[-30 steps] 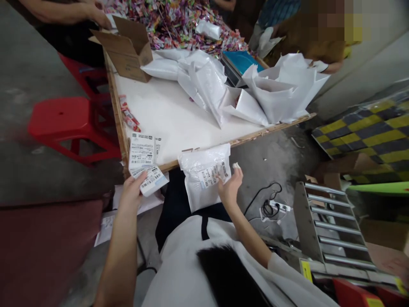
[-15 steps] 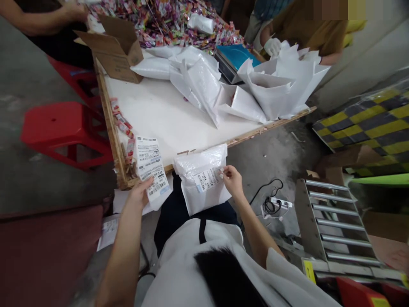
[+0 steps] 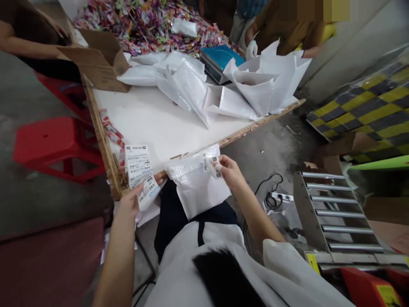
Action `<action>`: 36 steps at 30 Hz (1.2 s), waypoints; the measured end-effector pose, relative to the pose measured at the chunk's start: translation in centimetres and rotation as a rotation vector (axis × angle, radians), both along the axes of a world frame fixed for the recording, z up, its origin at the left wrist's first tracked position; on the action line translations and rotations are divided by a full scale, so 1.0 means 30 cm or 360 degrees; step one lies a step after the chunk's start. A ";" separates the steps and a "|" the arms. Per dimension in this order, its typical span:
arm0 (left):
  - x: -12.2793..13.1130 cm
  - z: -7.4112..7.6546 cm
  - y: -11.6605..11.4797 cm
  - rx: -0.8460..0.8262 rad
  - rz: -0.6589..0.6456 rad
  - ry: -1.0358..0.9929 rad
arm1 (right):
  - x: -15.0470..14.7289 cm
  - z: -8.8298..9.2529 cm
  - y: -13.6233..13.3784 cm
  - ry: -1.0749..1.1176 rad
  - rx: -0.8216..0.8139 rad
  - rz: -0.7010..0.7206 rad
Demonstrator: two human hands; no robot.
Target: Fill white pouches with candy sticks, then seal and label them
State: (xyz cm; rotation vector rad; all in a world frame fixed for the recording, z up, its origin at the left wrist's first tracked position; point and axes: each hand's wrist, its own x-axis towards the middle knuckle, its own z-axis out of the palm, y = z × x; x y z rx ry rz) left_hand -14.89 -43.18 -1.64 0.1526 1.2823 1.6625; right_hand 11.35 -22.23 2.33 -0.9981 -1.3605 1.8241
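Note:
My left hand (image 3: pixel 131 199) is closed on a strip of printed shipping labels (image 3: pixel 138 161), thumb on top, just off the table's near corner. A white bubble mailer (image 3: pixel 198 194) lies across my lap, its far side against the table edge. At the mailer's right side, my right hand (image 3: pixel 232 171) pinches the end of a shipping label (image 3: pixel 209 164). That label looks bent up and curled near my fingers; how much of it touches the mailer I cannot tell.
The white table (image 3: pixel 150 115) bears several filled white mailers (image 3: pixel 188 91), a cardboard box (image 3: pixel 102 70), a blue-topped scale (image 3: pixel 220 59) and a candy heap (image 3: pixel 143 30). A red stool (image 3: pixel 47 140) stands left, a roller conveyor (image 3: pixel 338 213) right. Co-workers stand beyond.
The label on the mailer lay flatter before; now it is curled towards my right hand, which has shifted slightly. My left hand and the label strip have moved left and down.

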 end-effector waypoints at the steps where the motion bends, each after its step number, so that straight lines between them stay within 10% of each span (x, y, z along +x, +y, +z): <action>1: -0.001 0.003 -0.009 -0.0014 0.0028 0.0009 | -0.004 -0.003 0.024 0.0004 -0.0087 0.0007; 9: 0.000 -0.024 -0.012 -0.0071 0.0066 -0.0032 | -0.005 0.145 -0.129 0.0154 -0.0093 0.0636; 18: -0.011 -0.036 -0.011 -0.0048 0.0055 -0.0143 | -0.079 -0.161 0.067 -0.1010 0.0658 -0.0109; 23: -0.018 -0.051 -0.015 -0.0061 0.0065 -0.0112 | -0.091 -0.211 -0.046 -0.1483 0.1253 -0.0358; 28: -0.030 -0.044 -0.001 -0.0106 0.0067 -0.0129 | -0.178 -0.328 -0.169 -0.1384 0.1897 0.0628; 31: -0.037 -0.047 0.002 -0.0124 0.0084 -0.0150 | -0.109 -0.383 -0.104 -0.1567 0.1677 0.0608; 36: -0.042 -0.068 0.004 -0.0141 0.0119 -0.0207 | 0.081 -0.447 0.045 -0.1232 0.0571 0.0284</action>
